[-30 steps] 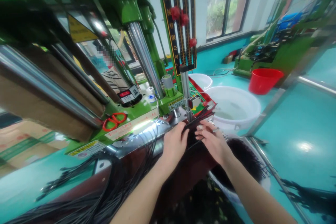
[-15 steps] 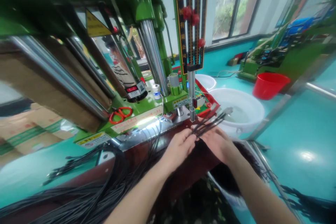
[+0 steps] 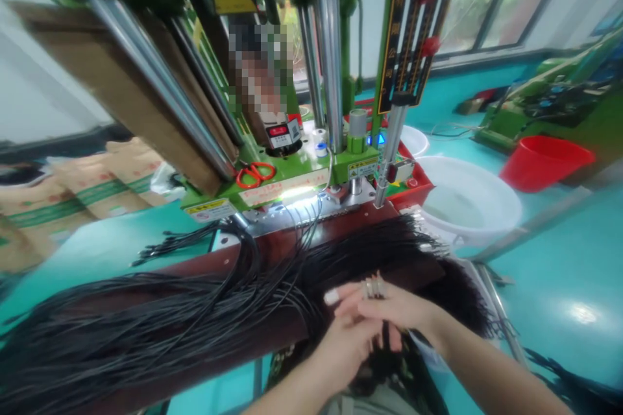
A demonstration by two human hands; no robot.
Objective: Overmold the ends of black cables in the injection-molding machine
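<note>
My left hand (image 3: pixel 343 347) and my right hand (image 3: pixel 406 305) meet over my lap, in front of the table edge. Between them is a small bundle of black cables (image 3: pixel 386 336), gripped by closed fingers of both hands. Its metal connector ends (image 3: pixel 372 287) stick up above the fingers, while the cable lengths drop below and are mostly hidden. A white cover sits on one fingertip of the right hand. Beyond my hands, a thick pile of black cables (image 3: pixel 360 259) lies across the dark red table (image 3: pixel 204 266), connectors toward the right.
More black cables (image 3: pixel 146 331) spread over the table's left. Behind stands a green press (image 3: pixel 306 185) with orange-handled scissors (image 3: pixel 256 175) on its bed. A white tub (image 3: pixel 487 198) and a red bucket (image 3: pixel 545 165) stand at right; a metal rail (image 3: pixel 496 298) runs alongside. A person is behind the press.
Both hands have come back from the table's right end toward my body, bringing the cable bundle. Its connector ends now point up. The view has turned left and down, exposing the cable pile.
</note>
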